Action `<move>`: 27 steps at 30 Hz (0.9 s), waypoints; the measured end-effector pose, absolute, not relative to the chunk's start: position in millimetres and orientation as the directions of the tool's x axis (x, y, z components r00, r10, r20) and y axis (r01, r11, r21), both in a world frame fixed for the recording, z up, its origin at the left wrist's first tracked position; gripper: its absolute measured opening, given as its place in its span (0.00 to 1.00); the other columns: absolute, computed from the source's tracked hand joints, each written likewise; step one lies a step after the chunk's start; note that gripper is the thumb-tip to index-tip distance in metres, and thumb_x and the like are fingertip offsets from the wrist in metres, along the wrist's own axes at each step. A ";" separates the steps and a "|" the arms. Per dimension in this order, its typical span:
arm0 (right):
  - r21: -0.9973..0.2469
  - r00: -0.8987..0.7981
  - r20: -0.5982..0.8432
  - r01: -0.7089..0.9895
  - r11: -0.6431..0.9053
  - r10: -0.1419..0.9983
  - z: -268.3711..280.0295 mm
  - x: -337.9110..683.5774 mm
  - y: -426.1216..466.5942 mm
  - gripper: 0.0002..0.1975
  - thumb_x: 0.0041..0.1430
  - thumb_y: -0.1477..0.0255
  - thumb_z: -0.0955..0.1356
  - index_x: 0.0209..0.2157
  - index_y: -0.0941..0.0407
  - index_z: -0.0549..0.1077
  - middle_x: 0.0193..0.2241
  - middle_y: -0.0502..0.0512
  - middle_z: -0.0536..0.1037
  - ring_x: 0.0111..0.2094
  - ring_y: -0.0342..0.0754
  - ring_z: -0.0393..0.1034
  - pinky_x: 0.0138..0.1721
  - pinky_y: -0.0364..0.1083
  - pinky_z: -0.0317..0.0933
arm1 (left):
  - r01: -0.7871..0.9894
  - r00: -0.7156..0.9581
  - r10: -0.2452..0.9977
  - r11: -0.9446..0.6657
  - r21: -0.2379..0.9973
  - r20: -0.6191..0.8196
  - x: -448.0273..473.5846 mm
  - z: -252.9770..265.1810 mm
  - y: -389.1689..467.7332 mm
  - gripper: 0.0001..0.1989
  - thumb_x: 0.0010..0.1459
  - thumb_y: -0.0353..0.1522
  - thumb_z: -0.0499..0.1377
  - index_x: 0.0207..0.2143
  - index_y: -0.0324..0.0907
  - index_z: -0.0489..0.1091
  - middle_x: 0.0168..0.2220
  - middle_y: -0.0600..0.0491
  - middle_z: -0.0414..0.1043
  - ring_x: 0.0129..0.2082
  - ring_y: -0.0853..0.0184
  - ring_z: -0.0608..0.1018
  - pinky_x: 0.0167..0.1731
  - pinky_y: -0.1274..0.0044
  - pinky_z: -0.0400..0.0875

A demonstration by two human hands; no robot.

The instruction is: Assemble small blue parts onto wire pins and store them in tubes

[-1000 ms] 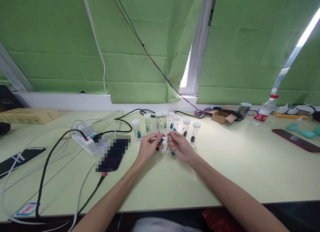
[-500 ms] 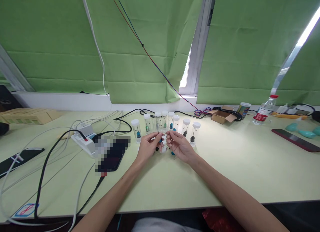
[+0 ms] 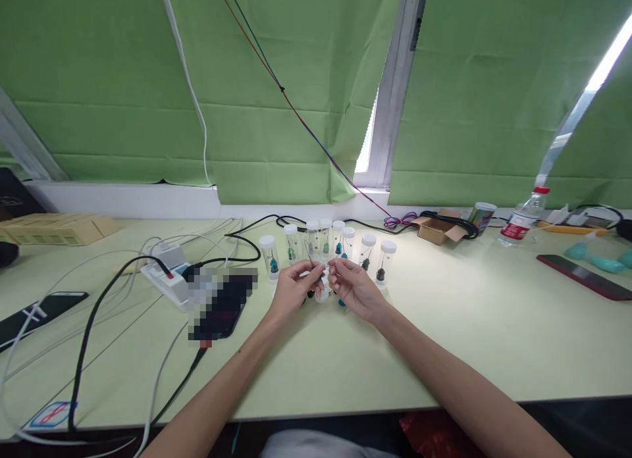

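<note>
Both hands work close together over the middle of the table, fingertips almost meeting. My left hand point(image 3: 295, 288) is closed in a pinch around a thin dark needle-like rod point(image 3: 309, 254), which leans up and to the left. My right hand point(image 3: 359, 290) is pinched too; whatever lies between its fingertips is too small to make out. Just beyond them stand several clear tubes with white caps, such as a left tube point(image 3: 269, 254) with a blue piece inside and a right tube point(image 3: 386, 260) with a dark piece. Some tubes and pieces under my fingers are partly hidden.
A power strip point(image 3: 165, 281) and a phone point(image 3: 228, 306) with cables lie on the left. Toward the right are a small cardboard box point(image 3: 439, 231), a water bottle point(image 3: 523, 221) and a dark red phone point(image 3: 582, 277). The table's front edge point(image 3: 345, 415) runs below my forearms.
The thin rod in my left hand now shows above the fingers, tipped to the left. My left fingertips have shifted slightly; my right hand has hardly moved.
</note>
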State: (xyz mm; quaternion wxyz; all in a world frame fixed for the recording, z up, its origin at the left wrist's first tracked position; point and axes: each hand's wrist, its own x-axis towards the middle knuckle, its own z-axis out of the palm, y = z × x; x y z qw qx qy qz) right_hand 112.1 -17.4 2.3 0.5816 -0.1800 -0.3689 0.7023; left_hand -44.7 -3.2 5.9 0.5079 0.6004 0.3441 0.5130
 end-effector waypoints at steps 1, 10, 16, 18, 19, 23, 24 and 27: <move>-0.728 -0.257 0.173 -0.684 -0.052 0.951 2.6 112.0 -17.5 0.13 0.50 0.66 0.76 0.32 0.59 0.76 0.24 0.49 0.72 0.25 0.38 0.65 0.29 0.39 0.64 | -0.109 0.235 0.935 -0.246 0.963 0.265 -44.6 5.7 -3.0 0.18 0.50 0.45 0.66 0.31 0.38 0.73 0.23 0.55 0.71 0.19 0.72 0.71 0.24 0.77 0.67; -0.759 -0.235 0.176 -0.651 -0.021 0.956 0.5 111.8 -17.2 0.14 0.50 0.62 0.76 0.30 0.59 0.75 0.22 0.47 0.71 0.22 0.37 0.63 0.25 0.40 0.60 | -0.080 0.240 0.930 -0.267 0.960 0.278 -44.8 5.3 -2.1 0.15 0.52 0.43 0.65 0.29 0.39 0.73 0.22 0.55 0.71 0.19 0.72 0.70 0.23 0.77 0.67; -0.807 -0.200 0.201 -0.589 0.046 0.959 -3.6 111.5 -14.7 0.19 0.50 0.55 0.74 0.29 0.59 0.74 0.20 0.47 0.70 0.20 0.38 0.64 0.23 0.40 0.58 | -0.022 0.256 0.925 -0.285 0.958 0.281 -45.7 4.2 -1.7 0.14 0.53 0.42 0.64 0.30 0.39 0.73 0.22 0.54 0.70 0.20 0.71 0.71 0.24 0.77 0.67; -0.813 -0.193 0.199 -0.580 0.051 0.961 -4.7 111.5 -13.5 0.21 0.51 0.53 0.73 0.29 0.59 0.74 0.19 0.47 0.70 0.19 0.38 0.64 0.22 0.40 0.58 | -0.006 0.257 0.925 -0.288 0.958 0.280 -45.5 4.3 -2.4 0.14 0.54 0.42 0.64 0.30 0.39 0.73 0.21 0.54 0.70 0.20 0.71 0.71 0.24 0.77 0.67; -0.816 -0.190 0.193 -0.576 0.050 0.963 -4.9 111.5 -13.1 0.21 0.51 0.53 0.73 0.28 0.59 0.73 0.19 0.47 0.70 0.19 0.39 0.64 0.22 0.41 0.58 | 0.001 0.257 0.925 -0.289 0.957 0.279 -45.3 4.6 -2.9 0.14 0.54 0.42 0.64 0.30 0.39 0.73 0.21 0.54 0.70 0.20 0.71 0.70 0.24 0.77 0.67; -0.825 -0.173 0.160 -0.565 0.036 0.972 -3.9 110.9 -13.4 0.23 0.49 0.51 0.73 0.27 0.58 0.72 0.17 0.46 0.69 0.17 0.39 0.63 0.20 0.40 0.56 | 0.016 0.264 0.923 -0.295 0.955 0.280 -44.3 7.2 -5.3 0.15 0.53 0.43 0.64 0.30 0.39 0.72 0.20 0.55 0.70 0.19 0.71 0.70 0.23 0.77 0.67; -0.827 -0.167 0.157 -0.560 0.038 0.973 -3.5 110.5 -13.9 0.23 0.49 0.51 0.73 0.27 0.58 0.72 0.17 0.46 0.69 0.17 0.39 0.63 0.20 0.40 0.56 | 0.019 0.266 0.922 -0.296 0.955 0.281 -44.1 7.9 -5.8 0.15 0.53 0.43 0.63 0.30 0.39 0.72 0.20 0.55 0.70 0.19 0.71 0.70 0.23 0.78 0.67; -0.848 -0.117 0.162 -0.525 0.077 0.980 -2.9 108.6 -15.7 0.23 0.50 0.50 0.72 0.27 0.58 0.71 0.16 0.46 0.68 0.16 0.39 0.63 0.19 0.40 0.56 | 0.042 0.257 0.925 -0.300 0.953 0.280 -43.9 9.2 -6.7 0.15 0.53 0.43 0.63 0.29 0.39 0.72 0.19 0.56 0.69 0.18 0.71 0.70 0.23 0.78 0.67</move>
